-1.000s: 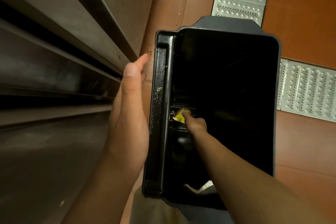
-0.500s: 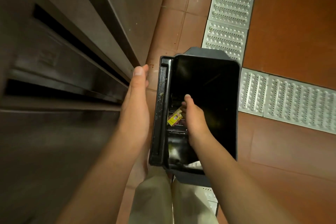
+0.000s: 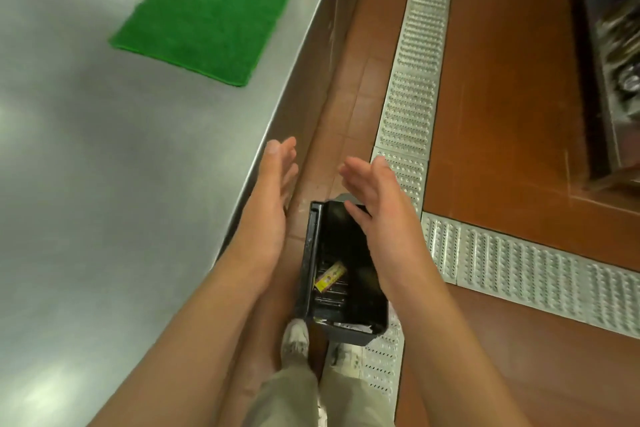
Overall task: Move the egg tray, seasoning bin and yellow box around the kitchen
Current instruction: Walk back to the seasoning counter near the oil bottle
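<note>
Black seasoning bin (image 3: 341, 274) sits on the tiled floor (image 3: 502, 114) at 6 o'clock, just ahead of the shoes (image 3: 294, 340). Small yellow box (image 3: 330, 276) lies inside it. Left hand (image 3: 270, 204) and right hand (image 3: 377, 208) both spread wide, palms facing, holding nothing, above the bin. Steel desk (image 3: 104, 184) at 9 o'clock carries a green mat (image 3: 214, 7).

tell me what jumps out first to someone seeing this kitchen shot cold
The bright green mat on the steel counter at upper left grabs the eye first. Next come the two open hands, left hand and right hand, raised above a black bin on the red tile floor, a small yellow box lying inside it.
</note>
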Demonstrator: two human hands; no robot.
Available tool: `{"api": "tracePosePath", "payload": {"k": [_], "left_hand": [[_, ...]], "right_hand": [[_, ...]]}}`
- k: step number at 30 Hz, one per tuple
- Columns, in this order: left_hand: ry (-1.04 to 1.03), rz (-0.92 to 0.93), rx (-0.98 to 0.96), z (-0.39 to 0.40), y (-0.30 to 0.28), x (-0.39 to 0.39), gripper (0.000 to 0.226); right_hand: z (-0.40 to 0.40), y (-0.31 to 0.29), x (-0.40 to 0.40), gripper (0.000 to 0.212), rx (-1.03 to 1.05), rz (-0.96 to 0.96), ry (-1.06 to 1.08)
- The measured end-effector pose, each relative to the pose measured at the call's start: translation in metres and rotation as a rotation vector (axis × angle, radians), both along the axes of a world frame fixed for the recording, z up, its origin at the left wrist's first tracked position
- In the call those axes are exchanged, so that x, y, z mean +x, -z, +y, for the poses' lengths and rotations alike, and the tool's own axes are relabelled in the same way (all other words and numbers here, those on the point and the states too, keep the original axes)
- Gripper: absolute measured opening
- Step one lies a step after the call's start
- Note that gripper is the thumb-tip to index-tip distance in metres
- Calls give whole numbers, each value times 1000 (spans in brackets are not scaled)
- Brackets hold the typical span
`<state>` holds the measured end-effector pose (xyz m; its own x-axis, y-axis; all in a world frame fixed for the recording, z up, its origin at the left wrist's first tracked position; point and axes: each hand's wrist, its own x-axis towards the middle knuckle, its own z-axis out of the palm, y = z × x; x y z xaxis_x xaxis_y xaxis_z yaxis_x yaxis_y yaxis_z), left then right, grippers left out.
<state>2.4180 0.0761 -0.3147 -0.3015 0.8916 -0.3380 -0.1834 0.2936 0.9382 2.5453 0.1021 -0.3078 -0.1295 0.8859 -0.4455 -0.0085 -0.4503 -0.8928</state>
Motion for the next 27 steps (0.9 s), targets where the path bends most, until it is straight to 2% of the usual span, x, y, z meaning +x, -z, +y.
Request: {"api": "tracePosePath", "payload": {"k": [3, 6, 7, 10, 12, 19, 27], "left_hand": [[-32, 37, 66, -12, -57, -6, 67], [-104, 50, 129, -34, -104, -12, 73], [-125, 57, 149, -42, -114, -13, 76], [-200, 72, 179, -62, -135, -15, 77], [-275, 94, 194, -77, -149, -16, 77], [-628, 185, 201, -149, -187, -16, 67], [-1046, 287, 205, -302, -223, -14, 57]], "right_hand": [[-11, -53, -5, 56, 97, 7, -72], [-28, -92, -6, 74, 148, 19, -145], [-33, -100, -5, 73, 149, 37, -149], [-41, -120, -9, 51, 131, 92, -156], [-42, -135, -15, 45, 138, 116, -234], [-57, -171, -49, 47, 163, 249, -542], [-168, -203, -99, 43, 166, 360, -962]]}}
